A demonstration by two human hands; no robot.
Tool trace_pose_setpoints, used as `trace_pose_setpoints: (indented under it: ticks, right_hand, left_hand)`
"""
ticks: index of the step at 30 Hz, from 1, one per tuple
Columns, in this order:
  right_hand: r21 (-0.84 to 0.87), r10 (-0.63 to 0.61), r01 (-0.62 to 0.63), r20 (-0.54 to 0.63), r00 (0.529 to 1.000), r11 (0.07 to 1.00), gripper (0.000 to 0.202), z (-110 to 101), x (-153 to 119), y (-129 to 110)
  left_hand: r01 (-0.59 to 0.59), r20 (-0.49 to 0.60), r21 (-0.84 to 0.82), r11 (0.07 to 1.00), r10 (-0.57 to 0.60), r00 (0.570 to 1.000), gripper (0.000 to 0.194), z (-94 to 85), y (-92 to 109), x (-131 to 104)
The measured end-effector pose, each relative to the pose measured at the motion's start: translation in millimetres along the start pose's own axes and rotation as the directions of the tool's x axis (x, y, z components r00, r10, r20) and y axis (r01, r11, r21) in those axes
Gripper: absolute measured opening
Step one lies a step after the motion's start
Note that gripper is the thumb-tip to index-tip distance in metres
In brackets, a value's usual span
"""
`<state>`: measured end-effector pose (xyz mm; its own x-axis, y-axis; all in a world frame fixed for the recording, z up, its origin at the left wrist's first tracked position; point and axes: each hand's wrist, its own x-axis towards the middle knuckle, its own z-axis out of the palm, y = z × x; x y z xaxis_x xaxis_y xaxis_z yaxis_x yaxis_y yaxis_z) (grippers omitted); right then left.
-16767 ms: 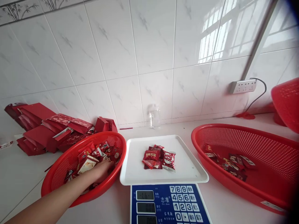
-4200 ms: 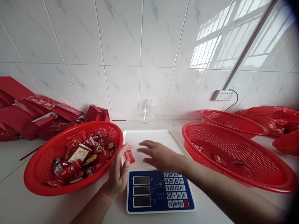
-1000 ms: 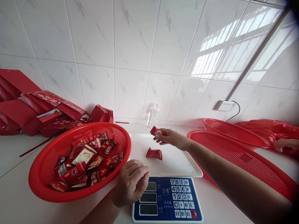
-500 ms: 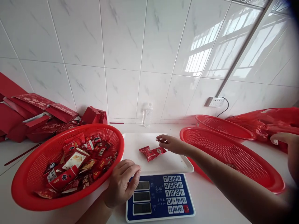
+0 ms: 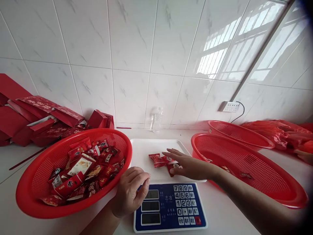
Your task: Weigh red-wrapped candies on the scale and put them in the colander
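My left hand rests by the scale, at its upper left corner. Its fingers are curled together and nothing shows in them. Over the scale's white tray, my right hand is stretched out flat, palm down, fingers extended. Under and beside its fingers lie red wrapped packets, one at the left and another partly covered by the hand. Left of the scale, a red basket holds many red packets and a cream one.
At the right, a red basket contains a few packets, with another basket behind it. Red bags and part of a person's hand are farther right. Red boxes, a clear bottle and a power strip are visible.
My right hand has lowered and its fingers have straightened. Another packet now shows beneath it on the tray. More packets are visible in the right basket. The other person's hand has moved lower.
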<state>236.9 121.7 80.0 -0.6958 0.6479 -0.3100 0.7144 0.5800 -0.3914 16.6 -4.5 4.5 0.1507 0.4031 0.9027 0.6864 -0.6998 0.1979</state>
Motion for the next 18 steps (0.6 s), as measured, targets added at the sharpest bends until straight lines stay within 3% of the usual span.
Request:
trace_pose_setpoints:
  ticks: [5,10,15,18]
  right_hand:
    - [-0.034,-0.1,0.102,0.056,0.993,0.994,0.075,24,18,-10]
    - [-0.089,-0.067,0.07,0.037,0.997,0.994,0.08,13,36,-27]
    - [-0.042,-0.272,0.269,-0.095,0.958,0.962,0.075,-12,66,-75]
    - [-0.049,-0.387,0.386,-0.027,0.922,0.921,0.069,-10,94,-115]
  left_hand:
    - [0.011,-0.009,-0.004,1.0,-0.011,1.0,0.015,0.8,1,1]
    - [0.02,-0.023,-0.017,1.0,-0.02,1.0,0.012,1.0,1,1]
    - [0.035,-0.069,-0.022,0.999,-0.036,0.997,0.012,0.2,0,0]
    - [0.03,-0.137,-0.06,0.998,-0.038,0.99,0.014,-0.8,-1,1]
